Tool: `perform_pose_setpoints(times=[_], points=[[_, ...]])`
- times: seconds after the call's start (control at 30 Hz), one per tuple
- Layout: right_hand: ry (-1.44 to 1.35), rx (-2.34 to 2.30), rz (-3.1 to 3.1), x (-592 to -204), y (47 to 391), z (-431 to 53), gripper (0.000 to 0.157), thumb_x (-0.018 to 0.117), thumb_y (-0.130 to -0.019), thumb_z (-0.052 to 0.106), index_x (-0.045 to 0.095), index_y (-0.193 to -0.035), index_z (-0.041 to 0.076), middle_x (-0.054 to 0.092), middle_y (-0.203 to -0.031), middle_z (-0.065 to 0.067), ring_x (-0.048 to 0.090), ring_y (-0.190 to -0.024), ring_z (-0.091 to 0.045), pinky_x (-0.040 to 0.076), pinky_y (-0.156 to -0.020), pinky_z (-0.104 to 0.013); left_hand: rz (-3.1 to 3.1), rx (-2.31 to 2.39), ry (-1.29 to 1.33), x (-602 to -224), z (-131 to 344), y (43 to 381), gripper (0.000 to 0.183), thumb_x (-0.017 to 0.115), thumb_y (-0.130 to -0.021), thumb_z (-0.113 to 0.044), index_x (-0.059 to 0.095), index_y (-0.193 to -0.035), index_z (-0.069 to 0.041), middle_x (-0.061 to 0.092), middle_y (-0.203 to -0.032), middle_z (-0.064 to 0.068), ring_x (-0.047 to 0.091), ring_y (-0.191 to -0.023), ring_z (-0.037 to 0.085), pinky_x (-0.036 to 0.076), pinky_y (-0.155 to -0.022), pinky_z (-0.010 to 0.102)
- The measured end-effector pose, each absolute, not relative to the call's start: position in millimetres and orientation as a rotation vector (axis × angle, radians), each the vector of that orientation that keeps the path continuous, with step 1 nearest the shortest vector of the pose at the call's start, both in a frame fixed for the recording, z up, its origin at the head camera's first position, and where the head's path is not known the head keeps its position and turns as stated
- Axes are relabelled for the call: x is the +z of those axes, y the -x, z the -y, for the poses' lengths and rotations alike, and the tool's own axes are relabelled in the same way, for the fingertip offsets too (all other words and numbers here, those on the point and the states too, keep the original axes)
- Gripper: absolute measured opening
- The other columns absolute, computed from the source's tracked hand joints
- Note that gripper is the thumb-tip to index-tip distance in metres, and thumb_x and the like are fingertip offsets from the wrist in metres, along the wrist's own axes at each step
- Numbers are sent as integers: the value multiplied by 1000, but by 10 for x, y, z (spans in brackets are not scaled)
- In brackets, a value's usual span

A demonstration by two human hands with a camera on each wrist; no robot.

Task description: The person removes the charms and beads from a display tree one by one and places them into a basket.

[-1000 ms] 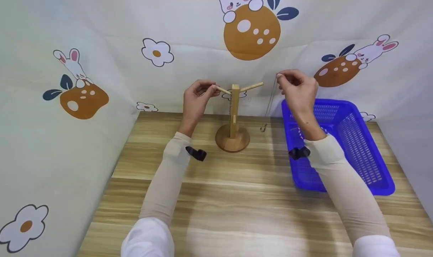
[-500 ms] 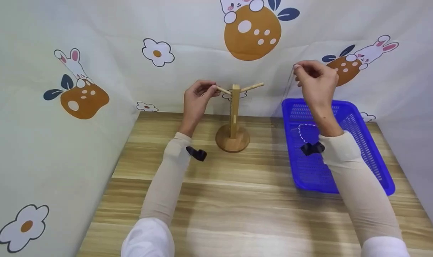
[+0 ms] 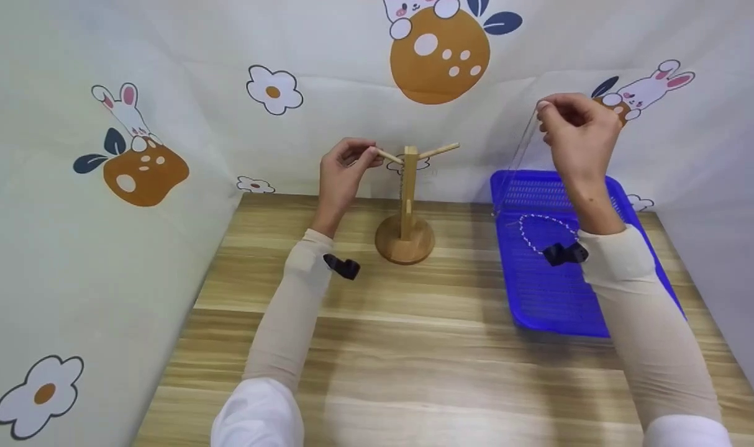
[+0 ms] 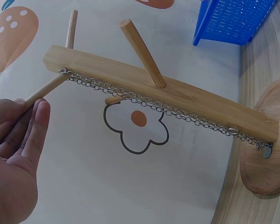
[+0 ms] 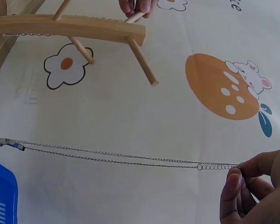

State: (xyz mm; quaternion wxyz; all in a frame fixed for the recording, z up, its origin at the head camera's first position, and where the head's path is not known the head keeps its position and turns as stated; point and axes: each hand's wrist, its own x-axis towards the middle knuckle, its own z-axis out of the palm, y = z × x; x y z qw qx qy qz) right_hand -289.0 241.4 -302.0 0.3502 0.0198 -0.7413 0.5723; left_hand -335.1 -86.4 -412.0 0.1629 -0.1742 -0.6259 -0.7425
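Note:
A wooden jewelry stand (image 3: 408, 192) with a round base and several pegs stands upright at the back of the table. My left hand (image 3: 343, 177) pinches the end of its left peg (image 4: 46, 88). From that peg, close to the post, hangs a silver chain necklace (image 4: 144, 101) with a small flat metal piece at its lower end. My right hand (image 3: 582, 139) is raised to the right of the stand, apart from it. Between thumb and fingertips it pinches the end of a thin silver chain necklace (image 5: 107, 153), which hangs down in a long loop with a shiny pendant (image 5: 8, 142).
Below my right hand, a blue plastic basket (image 3: 507, 292) stands on the wood-grain table (image 3: 414, 360). Inside it lies a beaded string (image 3: 526, 234), partly hidden by my right wrist. A printed cloth (image 3: 327, 37) forms the walls behind and at the sides.
My right hand has moved right and up, carrying the hanging necklace away from the stand to the basket's left edge. My left hand has stayed on the peg.

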Motion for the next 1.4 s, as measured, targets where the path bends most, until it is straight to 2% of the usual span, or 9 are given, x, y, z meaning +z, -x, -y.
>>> perform_pose_setpoints(times=[0.17,0.47,0.8,1.07,1.4], points=[[-63,1568,1873,-2983,2879,-2489,7,77,-95,6,83,-93,2,70,-70,5,62,-57,-7,57,-51,-13,1797,-2125,474,-4117,857,3358,27,71,-101,-1,66,-119,17,75,-106,15,76,-92,16,69,-90,36],[-3,1408,1926,-2942,2837,-2626,11,75,-96,9,84,-97,3,71,-74,12,65,-67,-6,51,-59,-18,1801,-2110,488,-4128,864,3358,28,70,-101,-1,65,-120,20,75,-105,15,76,-92,15,69,-91,37],[88,1405,1936,-2876,2766,-2763,12,74,-96,9,84,-98,2,69,-73,13,61,-66,-4,48,-60,-17,1772,-2116,528,-4134,869,3354,26,68,-102,1,65,-119,20,75,-105,15,76,-92,16,69,-90,37],[116,1431,1934,-2902,2788,-2902,14,73,-96,9,83,-100,0,73,-77,10,68,-66,-3,55,-61,-13,1771,-2106,522,-4134,867,3367,26,69,-102,2,65,-119,20,76,-104,14,76,-90,14,69,-89,35],[206,1395,1959,-2956,2839,-3061,15,74,-96,13,84,-103,3,71,-79,16,67,-69,-4,57,-64,-8,1750,-2138,518,-4126,860,3365,26,69,-101,3,65,-119,21,75,-104,15,76,-90,15,70,-88,34]])
